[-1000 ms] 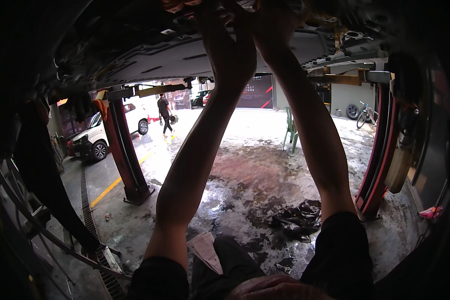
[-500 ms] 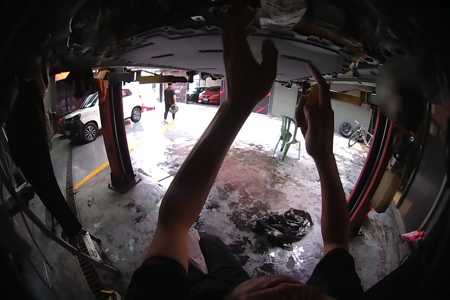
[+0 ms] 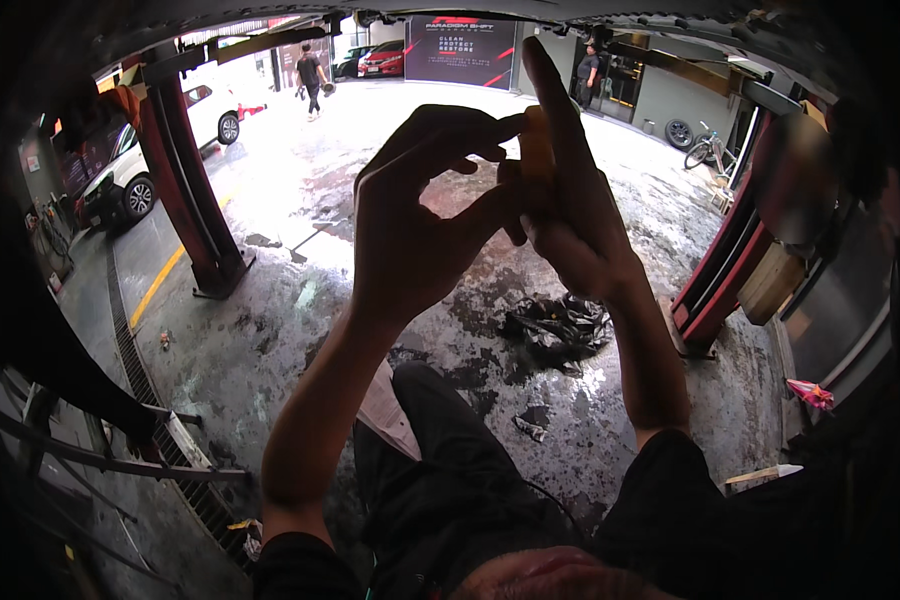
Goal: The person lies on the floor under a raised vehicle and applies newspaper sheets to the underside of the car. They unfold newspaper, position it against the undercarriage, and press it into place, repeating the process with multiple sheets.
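Note:
Both my hands are raised in front of me, dark against the bright floor. A small orange-yellow object (image 3: pixel 537 150) sits between them; its kind cannot be made out. My right hand (image 3: pixel 592 225) holds it against the palm side, with one finger stretched straight up. From the left, my left hand (image 3: pixel 395 215) reaches across with bent fingers, its thumb and fingertips pinching the object's near side. Part of the object is hidden behind the fingers. Overhead, only a dark strip of a raised vehicle's underside (image 3: pixel 270 22) shows.
Red lift posts stand left (image 3: pixel 205 200) and right (image 3: pixel 715 270). A crumpled black plastic sheet (image 3: pixel 555 330) lies on the stained floor. Along the left runs a drain grate (image 3: pixel 125 330). Farther off are a white car (image 3: pixel 130 180), a bicycle (image 3: pixel 708 150) and two people.
My left hand has come down from the vehicle's underside, where its fingers were spread, to the object at my right hand. The view has tilted downward. The green chair no longer shows.

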The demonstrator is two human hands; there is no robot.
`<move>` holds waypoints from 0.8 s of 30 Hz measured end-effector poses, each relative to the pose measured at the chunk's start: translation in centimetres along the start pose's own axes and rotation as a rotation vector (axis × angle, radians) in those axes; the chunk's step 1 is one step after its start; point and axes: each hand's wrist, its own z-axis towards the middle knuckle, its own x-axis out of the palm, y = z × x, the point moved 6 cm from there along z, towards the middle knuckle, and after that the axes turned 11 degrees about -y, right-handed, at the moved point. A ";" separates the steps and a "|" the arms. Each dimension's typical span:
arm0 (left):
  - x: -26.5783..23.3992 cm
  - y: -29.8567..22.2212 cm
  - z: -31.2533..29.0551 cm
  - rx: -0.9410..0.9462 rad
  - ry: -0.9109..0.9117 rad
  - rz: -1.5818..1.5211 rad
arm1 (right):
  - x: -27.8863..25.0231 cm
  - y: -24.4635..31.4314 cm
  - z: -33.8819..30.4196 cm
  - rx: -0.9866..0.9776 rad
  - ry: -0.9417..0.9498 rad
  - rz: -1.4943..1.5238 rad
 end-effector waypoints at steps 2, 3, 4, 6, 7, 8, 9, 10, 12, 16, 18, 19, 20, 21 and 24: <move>-0.6 -0.1 -0.1 0.042 -0.064 0.038 | 0.5 -0.4 0.5 -0.036 0.022 -0.047; -0.9 0.0 -0.1 0.050 -0.076 0.040 | 0.7 -0.4 0.4 -0.060 0.022 -0.064; -1.2 0.3 -0.1 0.058 -0.087 0.041 | 0.9 -0.4 0.4 -0.084 0.023 -0.082; -1.8 0.8 0.4 0.049 -0.159 0.058 | 1.1 -0.3 0.8 -0.092 -0.025 -0.068; -2.2 0.6 0.3 0.020 -0.216 0.067 | 1.2 -0.1 0.5 -0.053 -0.058 -0.054; -2.3 0.8 0.9 0.015 -0.277 0.064 | 0.9 -0.9 0.3 -0.110 -0.113 -0.200; -1.8 0.4 1.6 0.056 -0.282 0.087 | -0.1 -0.9 0.1 -0.194 -0.195 -0.370; -1.7 -0.3 1.9 0.117 -0.303 0.128 | -0.1 -0.8 0.3 -0.158 -0.287 -0.364; -1.3 -1.7 3.1 0.165 -0.371 0.105 | -0.1 0.0 1.5 -0.013 -0.451 -0.347; -0.6 -2.3 6.3 0.026 -0.513 -0.264 | -0.9 5.7 1.6 -0.555 -0.658 -0.603; -2.4 -0.5 9.9 -0.026 -0.592 -0.449 | -3.3 8.0 0.3 -0.758 -0.763 -0.597; -4.1 0.3 11.4 -0.008 -0.652 -0.525 | -4.3 9.4 -0.3 -0.861 -0.814 -0.595; -2.0 -3.9 11.7 -0.014 -0.389 -0.479 | -6.4 10.0 -0.5 -0.935 -0.866 -0.597; -0.4 -5.5 11.6 0.020 -0.240 -0.513 | -8.1 10.4 1.1 -0.972 -0.880 -0.559; 3.1 -7.4 11.9 0.151 0.011 -0.749 | -12.2 11.7 6.5 -1.026 -0.869 -0.626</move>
